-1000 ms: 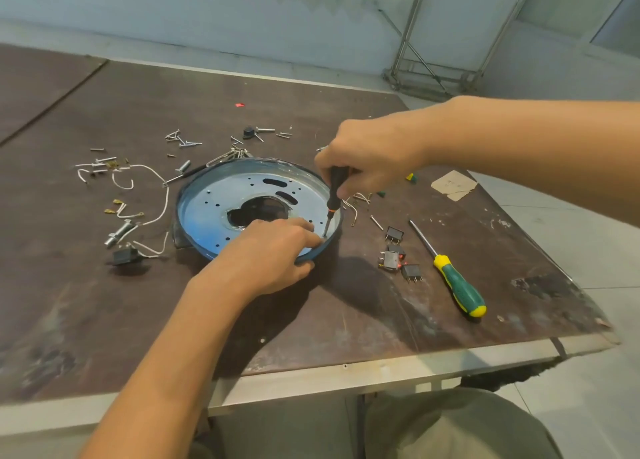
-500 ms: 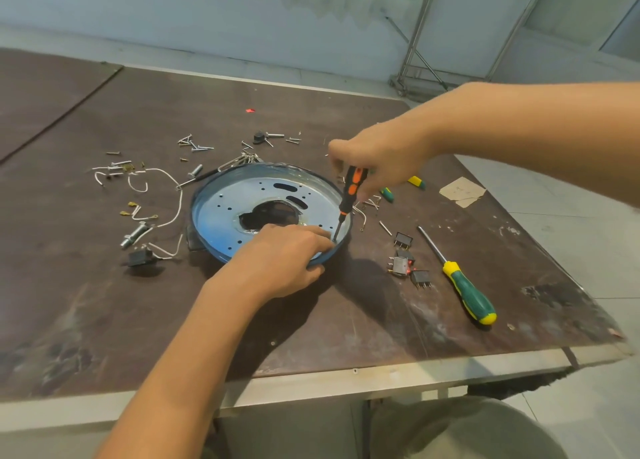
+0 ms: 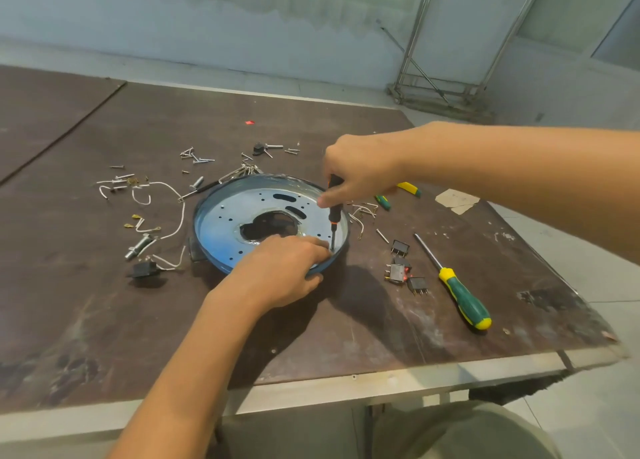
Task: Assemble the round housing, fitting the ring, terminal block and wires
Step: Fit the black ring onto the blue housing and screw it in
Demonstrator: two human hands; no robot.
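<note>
A round blue-tinted metal housing (image 3: 228, 223) with a dark central opening lies flat on the brown table. My left hand (image 3: 284, 271) rests on its near rim, fingers curled over the edge and pinching something small at the screwdriver's tip. My right hand (image 3: 356, 171) grips a small black-and-orange screwdriver (image 3: 334, 216), held upright with its tip on the plate's right side. White wires (image 3: 173, 195) and a black block (image 3: 145, 269) lie left of the housing.
Loose screws (image 3: 195, 157) lie scattered behind the housing. Black switches (image 3: 400, 261) and a green-yellow screwdriver (image 3: 457, 288) lie to the right. A paper scrap (image 3: 457, 200) sits far right. The table's front edge (image 3: 346, 386) is near me.
The right hand has brought the screwdriver more upright over the plate's right side. The left hand stays on the near rim.
</note>
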